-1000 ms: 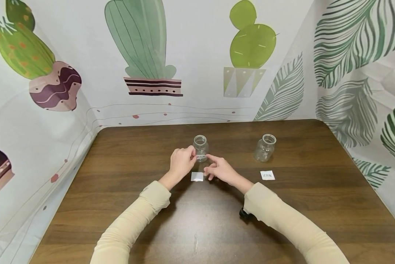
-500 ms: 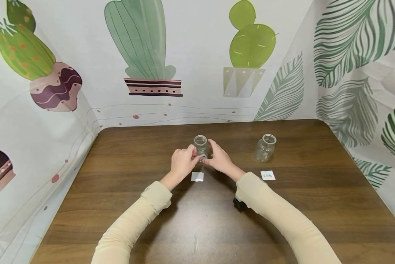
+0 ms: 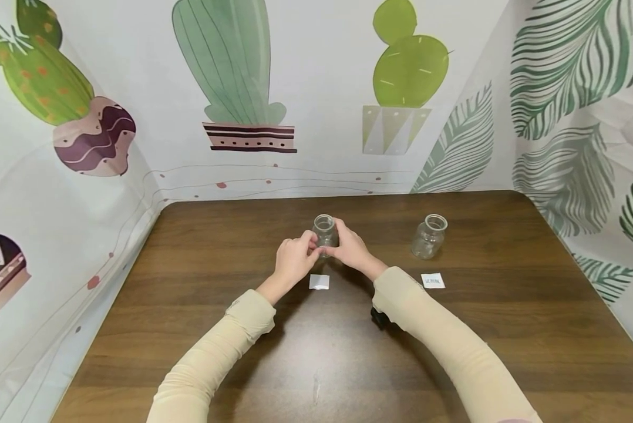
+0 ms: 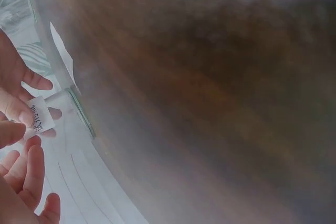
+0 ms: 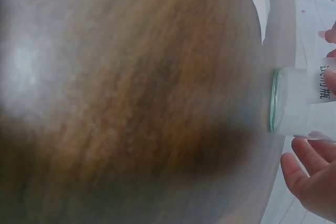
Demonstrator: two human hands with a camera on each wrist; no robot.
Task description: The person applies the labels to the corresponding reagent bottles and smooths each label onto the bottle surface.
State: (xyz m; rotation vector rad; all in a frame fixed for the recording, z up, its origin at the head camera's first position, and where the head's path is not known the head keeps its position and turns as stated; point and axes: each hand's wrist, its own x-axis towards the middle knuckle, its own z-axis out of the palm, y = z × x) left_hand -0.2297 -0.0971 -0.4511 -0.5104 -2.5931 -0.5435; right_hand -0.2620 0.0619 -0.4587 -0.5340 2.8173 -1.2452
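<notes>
In the head view an open clear glass jar (image 3: 324, 228) stands upright near the back of the table. A small white paper label (image 4: 42, 115) with dark characters lies over its front, and the right wrist view shows the same label (image 5: 320, 85) against the glass. My left hand (image 3: 293, 258) is at the jar's left, thumb and forefinger pinching the label's edge. Round the jar's right side curls my right hand (image 3: 350, 247), thumb in front and fingers along the side. From the head, both thumbs hide most of the label.
A second clear jar (image 3: 428, 238) stands upright further right, with a white label (image 3: 433, 281) bearing writing in front of it. Nearer me than the first jar lies a blank white paper square (image 3: 319, 282). Patterned fabric (image 3: 322, 117) rises behind the table's back edge.
My right hand has gone from pointing a finger at the label to curling round the jar's right side. My left hand stays at the label, its thumb now closer to the right thumb.
</notes>
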